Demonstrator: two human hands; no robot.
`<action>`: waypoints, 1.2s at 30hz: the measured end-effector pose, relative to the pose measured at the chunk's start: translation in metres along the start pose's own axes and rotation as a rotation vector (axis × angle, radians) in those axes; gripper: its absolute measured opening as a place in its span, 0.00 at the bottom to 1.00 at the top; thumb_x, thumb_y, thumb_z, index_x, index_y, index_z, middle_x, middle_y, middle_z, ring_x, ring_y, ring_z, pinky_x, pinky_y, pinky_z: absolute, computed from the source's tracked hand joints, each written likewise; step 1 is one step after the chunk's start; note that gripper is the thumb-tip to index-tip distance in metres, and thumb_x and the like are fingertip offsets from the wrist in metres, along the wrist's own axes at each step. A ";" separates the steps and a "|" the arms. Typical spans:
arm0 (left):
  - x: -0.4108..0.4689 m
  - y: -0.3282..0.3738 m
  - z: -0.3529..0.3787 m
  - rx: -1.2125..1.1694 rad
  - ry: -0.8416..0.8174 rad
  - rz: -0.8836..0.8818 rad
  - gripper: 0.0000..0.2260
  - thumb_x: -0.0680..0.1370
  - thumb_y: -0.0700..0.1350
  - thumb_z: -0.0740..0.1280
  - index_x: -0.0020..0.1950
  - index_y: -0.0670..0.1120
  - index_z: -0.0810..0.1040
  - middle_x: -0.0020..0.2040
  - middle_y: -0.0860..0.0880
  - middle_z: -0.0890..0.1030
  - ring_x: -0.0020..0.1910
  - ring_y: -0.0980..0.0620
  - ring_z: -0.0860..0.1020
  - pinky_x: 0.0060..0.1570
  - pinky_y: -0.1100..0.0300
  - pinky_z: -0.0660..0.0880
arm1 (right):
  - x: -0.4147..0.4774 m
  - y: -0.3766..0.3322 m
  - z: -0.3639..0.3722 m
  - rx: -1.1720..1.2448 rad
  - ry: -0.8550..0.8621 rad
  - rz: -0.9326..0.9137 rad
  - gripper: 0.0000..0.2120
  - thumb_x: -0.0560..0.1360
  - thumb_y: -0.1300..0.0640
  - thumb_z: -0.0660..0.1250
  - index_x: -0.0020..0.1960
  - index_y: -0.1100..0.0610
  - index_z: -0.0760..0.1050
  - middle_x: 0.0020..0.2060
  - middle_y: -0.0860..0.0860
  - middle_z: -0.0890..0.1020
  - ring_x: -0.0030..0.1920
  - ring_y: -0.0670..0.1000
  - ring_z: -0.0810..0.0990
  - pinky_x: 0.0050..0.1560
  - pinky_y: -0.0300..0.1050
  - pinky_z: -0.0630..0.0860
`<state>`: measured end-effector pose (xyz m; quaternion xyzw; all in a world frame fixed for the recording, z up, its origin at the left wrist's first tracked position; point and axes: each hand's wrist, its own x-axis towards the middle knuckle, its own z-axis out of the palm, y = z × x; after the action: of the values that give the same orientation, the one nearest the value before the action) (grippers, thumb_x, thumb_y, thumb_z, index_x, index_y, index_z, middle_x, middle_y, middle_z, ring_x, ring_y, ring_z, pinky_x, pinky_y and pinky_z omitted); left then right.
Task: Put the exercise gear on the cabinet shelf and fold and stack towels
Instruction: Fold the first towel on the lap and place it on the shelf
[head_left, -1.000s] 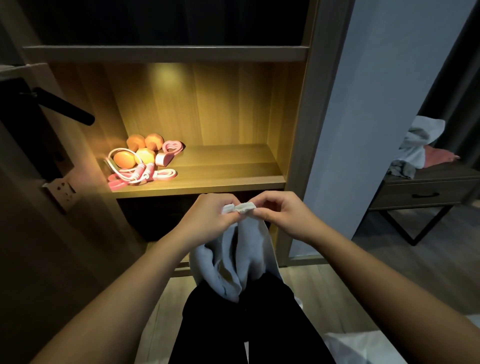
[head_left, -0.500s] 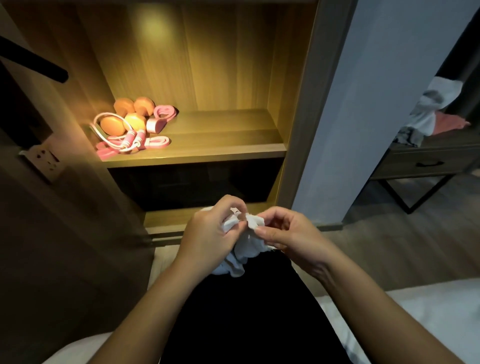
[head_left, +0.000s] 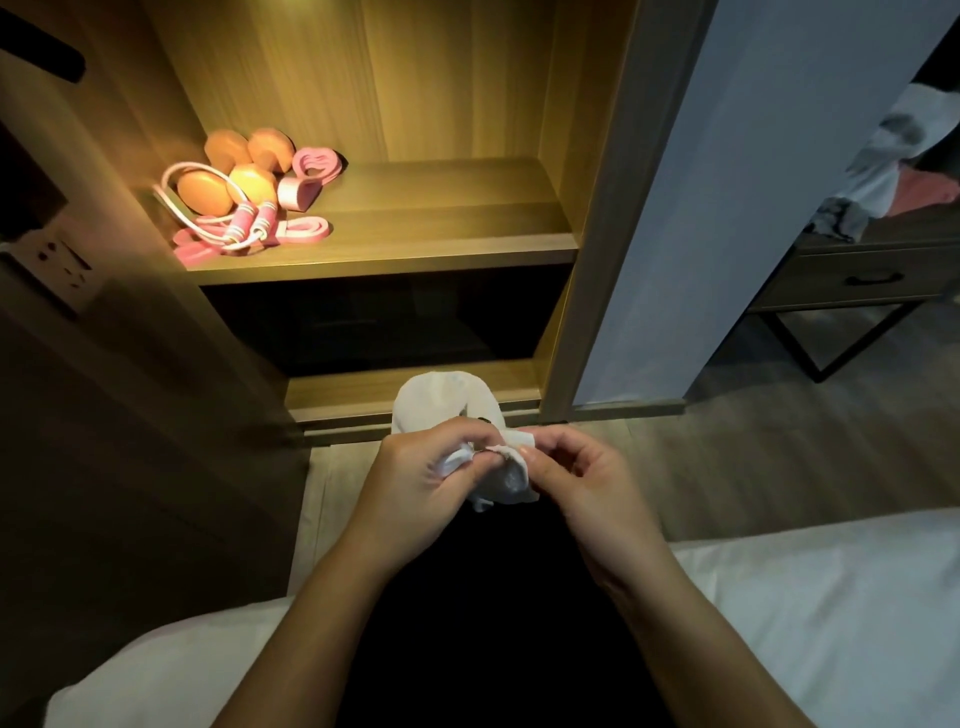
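Between left hand (head_left: 421, 483) and right hand (head_left: 576, 478), towel (head_left: 441, 405) stretches lengthwise toward the cabinet (head_left: 389, 267).

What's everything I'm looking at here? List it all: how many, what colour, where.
dumbbell heads: four, orange, left end of the lit shelf
skipping rope: one, pink with striped handles, coiled around and in front of the dumbbell heads
bands: several, pink, beside the rope on the shelf
cabinet shelf: one, light wood, lit from above
towel: one, white, bunched between both hands in front of the cabinet
side table: one, dark with a drawer, far right
cloths: a heap, grey-white and pink, on the side table
wall socket: one, pale, left wall
bed sheet: one, white, bottom edge
left hand: one, pinches the towel
right hand: one, pinches the towel's edge
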<state>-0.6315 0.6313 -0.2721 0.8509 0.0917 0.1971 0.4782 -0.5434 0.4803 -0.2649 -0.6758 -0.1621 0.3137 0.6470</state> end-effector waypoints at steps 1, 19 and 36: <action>0.000 -0.001 0.000 0.002 -0.012 -0.021 0.05 0.72 0.58 0.65 0.47 0.63 0.78 0.48 0.64 0.81 0.52 0.61 0.79 0.47 0.70 0.76 | -0.001 0.001 0.001 -0.032 0.021 -0.038 0.06 0.76 0.57 0.69 0.47 0.48 0.83 0.44 0.46 0.85 0.47 0.45 0.83 0.43 0.35 0.78; -0.003 0.003 0.005 0.081 0.032 -0.090 0.05 0.71 0.59 0.64 0.45 0.63 0.76 0.44 0.63 0.80 0.47 0.59 0.79 0.45 0.65 0.77 | -0.017 0.006 -0.004 -0.176 -0.015 -0.217 0.07 0.75 0.52 0.68 0.51 0.42 0.80 0.46 0.40 0.84 0.50 0.42 0.81 0.48 0.33 0.77; 0.046 -0.066 -0.129 0.396 -0.407 -0.319 0.08 0.78 0.55 0.63 0.57 0.57 0.70 0.53 0.53 0.75 0.47 0.56 0.75 0.41 0.60 0.70 | 0.097 -0.031 -0.102 -0.527 0.224 -0.124 0.03 0.75 0.63 0.69 0.48 0.59 0.78 0.45 0.58 0.82 0.44 0.52 0.81 0.39 0.34 0.79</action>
<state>-0.6425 0.7818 -0.2574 0.9242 0.1631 -0.0762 0.3368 -0.4001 0.4650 -0.2584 -0.8399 -0.2064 0.1439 0.4809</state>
